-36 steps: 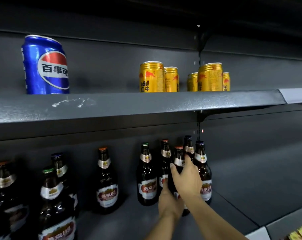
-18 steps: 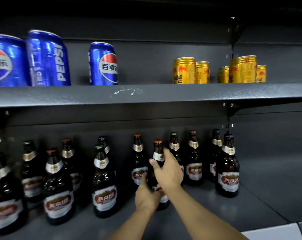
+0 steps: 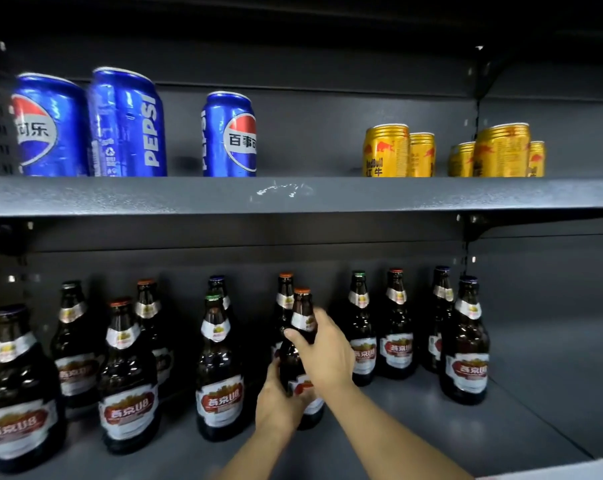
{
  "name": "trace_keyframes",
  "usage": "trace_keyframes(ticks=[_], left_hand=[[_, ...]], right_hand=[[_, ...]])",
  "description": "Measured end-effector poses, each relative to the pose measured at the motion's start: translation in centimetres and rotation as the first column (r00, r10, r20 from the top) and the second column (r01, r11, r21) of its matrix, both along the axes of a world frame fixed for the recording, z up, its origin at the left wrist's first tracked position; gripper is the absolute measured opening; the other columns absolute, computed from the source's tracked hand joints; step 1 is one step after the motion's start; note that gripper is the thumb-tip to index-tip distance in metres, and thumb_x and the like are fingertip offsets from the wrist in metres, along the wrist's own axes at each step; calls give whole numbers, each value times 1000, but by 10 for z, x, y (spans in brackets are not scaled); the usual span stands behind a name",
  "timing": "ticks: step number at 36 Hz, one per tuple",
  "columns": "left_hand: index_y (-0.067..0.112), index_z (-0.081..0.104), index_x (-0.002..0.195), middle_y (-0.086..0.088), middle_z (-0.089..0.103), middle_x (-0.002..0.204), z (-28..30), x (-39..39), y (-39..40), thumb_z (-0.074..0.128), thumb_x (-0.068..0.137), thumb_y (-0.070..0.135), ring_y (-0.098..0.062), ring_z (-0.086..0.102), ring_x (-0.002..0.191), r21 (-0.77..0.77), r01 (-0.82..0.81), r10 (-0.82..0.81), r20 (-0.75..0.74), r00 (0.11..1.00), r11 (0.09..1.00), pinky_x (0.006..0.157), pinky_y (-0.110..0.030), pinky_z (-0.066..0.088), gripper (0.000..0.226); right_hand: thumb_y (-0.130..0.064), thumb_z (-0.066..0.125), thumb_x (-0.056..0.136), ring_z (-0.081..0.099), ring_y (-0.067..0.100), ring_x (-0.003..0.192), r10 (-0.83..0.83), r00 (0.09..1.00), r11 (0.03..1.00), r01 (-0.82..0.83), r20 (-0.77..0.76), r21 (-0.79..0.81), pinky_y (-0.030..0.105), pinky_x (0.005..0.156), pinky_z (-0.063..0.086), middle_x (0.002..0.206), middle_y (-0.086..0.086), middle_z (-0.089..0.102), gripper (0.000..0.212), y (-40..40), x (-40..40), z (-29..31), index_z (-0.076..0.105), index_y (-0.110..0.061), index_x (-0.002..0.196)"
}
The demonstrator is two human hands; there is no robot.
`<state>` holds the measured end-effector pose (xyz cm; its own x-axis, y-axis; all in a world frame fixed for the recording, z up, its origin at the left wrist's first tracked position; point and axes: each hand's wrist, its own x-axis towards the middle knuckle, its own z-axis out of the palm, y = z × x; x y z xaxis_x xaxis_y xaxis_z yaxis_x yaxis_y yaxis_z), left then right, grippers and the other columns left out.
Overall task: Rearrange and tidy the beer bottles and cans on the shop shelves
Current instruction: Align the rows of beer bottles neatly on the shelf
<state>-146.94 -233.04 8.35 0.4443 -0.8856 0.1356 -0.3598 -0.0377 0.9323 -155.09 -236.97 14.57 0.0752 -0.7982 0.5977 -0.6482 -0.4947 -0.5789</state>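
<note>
Both hands have a grip on one beer bottle [image 3: 302,327] on the lower shelf [image 3: 414,424]: right hand [image 3: 322,351] round its shoulder, left hand [image 3: 281,400] low down, covering most of the label.

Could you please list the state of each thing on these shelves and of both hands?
Held beer bottle: upright, capped, gripped by both hands.
Right hand: grip round the bottle's neck and shoulder.
Left hand: grip round the bottle's lower body.
Other beer bottles: upright, capped, loosely spaced on the lower shelf.
Pepsi cans: upright, labels facing different ways.
Red Bull cans: upright, in two clusters.
</note>
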Motion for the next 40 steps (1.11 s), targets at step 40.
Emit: trace_keyframes(ticks=[40], left_hand=[[31,45,116,11,44,121,-11,-160,-51,68,81,13,-4,50,104,-40,148,-134,245,960,988,82,-14,42,45]], right_hand=[[-47,79,70,61,27,102,-323,945,875,277,53,397,38,77,50,118,2,55,71,-55,-221,-21,37,-17,118]])
